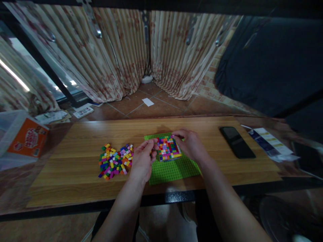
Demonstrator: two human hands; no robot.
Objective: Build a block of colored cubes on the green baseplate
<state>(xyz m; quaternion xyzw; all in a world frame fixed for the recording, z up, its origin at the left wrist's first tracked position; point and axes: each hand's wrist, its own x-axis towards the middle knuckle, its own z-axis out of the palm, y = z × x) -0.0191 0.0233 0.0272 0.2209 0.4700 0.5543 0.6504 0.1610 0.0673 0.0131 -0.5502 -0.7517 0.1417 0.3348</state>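
Note:
A green studded baseplate (174, 169) lies on the wooden table (75, 168). On its far part stands a square block of many small coloured bricks (168, 148). My left hand (142, 161) is closed at the block's left edge, its fingertips pinched together on something I cannot make out. My right hand (190, 144) curls round the block's right and far side, fingers touching its top edge. A loose pile of small coloured bricks (115, 161) lies just left of my left hand.
A black phone (236, 142) lies on the table to the right, with printed papers (271, 143) beyond it. An orange-labelled clear box (22, 137) stands off the table's left end. Striped curtains (121, 50) and a tiled floor are behind.

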